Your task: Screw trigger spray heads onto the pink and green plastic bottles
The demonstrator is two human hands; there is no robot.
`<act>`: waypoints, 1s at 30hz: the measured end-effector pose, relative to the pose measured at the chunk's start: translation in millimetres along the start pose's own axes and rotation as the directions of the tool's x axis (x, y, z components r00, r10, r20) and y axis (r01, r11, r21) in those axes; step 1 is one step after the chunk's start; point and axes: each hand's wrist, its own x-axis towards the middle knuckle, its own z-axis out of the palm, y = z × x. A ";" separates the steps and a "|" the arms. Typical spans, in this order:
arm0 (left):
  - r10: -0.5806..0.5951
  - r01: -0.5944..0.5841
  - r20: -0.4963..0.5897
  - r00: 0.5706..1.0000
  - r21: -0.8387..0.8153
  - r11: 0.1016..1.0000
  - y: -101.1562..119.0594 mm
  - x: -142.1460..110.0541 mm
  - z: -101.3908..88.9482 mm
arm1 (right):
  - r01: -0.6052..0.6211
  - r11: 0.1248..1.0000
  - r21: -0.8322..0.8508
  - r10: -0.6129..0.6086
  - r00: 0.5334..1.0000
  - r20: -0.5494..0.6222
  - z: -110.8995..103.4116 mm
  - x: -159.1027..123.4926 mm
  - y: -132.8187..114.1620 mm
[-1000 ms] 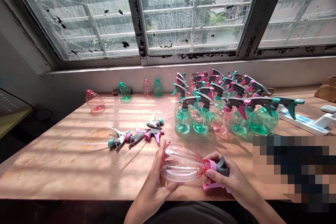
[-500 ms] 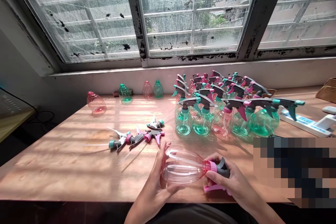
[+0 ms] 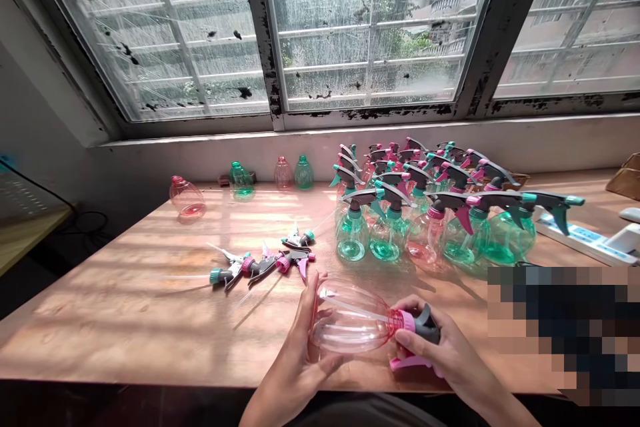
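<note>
A clear pink spray bottle (image 3: 353, 323) lies on its side in the air above the table's front edge, its neck pointing right. My left hand (image 3: 305, 347) cups the bottle's base, thumb below and fingers behind it. Around the pink collar and grey trigger head (image 3: 425, 325) the fingers of my right hand (image 3: 440, 350) are closed. The head sits on the bottle's neck, and a dip tube runs inside. Several loose trigger sprayers (image 3: 263, 263) with pink or green collars lie on the table, left of and beyond my left hand.
Several assembled spray bottles (image 3: 385, 240), green and pink, stand grouped behind my right hand. Bottles without heads, such as a tilted pink bottle (image 3: 187, 199) and a green bottle (image 3: 241, 181), are at the table's back left. A white power strip (image 3: 590, 237) lies right; a blurred patch covers the right front.
Both hands keep the same grip on the pink spray bottle, with barely any movement. The whole view has shifted slightly, so everything appears a little lower and further right.
</note>
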 end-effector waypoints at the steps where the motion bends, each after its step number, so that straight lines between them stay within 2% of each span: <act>1: 0.003 -0.003 0.004 1.000 0.018 1.000 0.6 -0.4 -0.4 | 0.006 1.000 -0.006 -0.006 1.000 -0.004 0.6 0.1 0.0; 4: -0.011 0.011 0.007 1.000 0.047 0.999 1.4 -0.7 -1.2 | 0.023 1.000 -0.008 -0.023 0.999 -0.023 3.3 -0.1 -1.4; 9: -0.040 0.040 0.016 0.999 -0.028 0.999 0.1 0.6 -0.3 | 0.024 1.000 -0.006 -0.024 0.999 -0.037 5.2 -0.5 -5.6; 14: -0.007 0.007 0.001 1.000 0.028 1.000 3.4 1.0 -0.2 | 0.008 1.000 0.018 -0.007 1.000 -0.005 3.8 -0.1 -6.5; 19: 0.031 -0.031 -0.006 0.999 0.031 0.999 -0.3 1.8 -0.9 | 0.013 1.000 0.001 -0.013 0.999 -0.034 5.6 -0.9 -6.5; 22: 0.003 -0.003 -0.001 1.000 0.019 1.000 -2.1 1.4 -1.1 | 0.011 1.000 0.013 -0.010 0.999 -0.048 7.1 -1.1 -7.6; 25: -0.040 0.040 0.002 0.999 0.002 0.999 1.3 1.7 -0.2 | 0.011 1.000 0.019 -0.011 0.999 -0.037 7.5 -0.5 -9.1; 30: -0.028 0.028 -0.020 0.999 -0.011 1.000 10.4 3.7 2.6 | 0.020 1.000 0.010 -0.019 1.000 -0.018 6.1 0.4 -9.4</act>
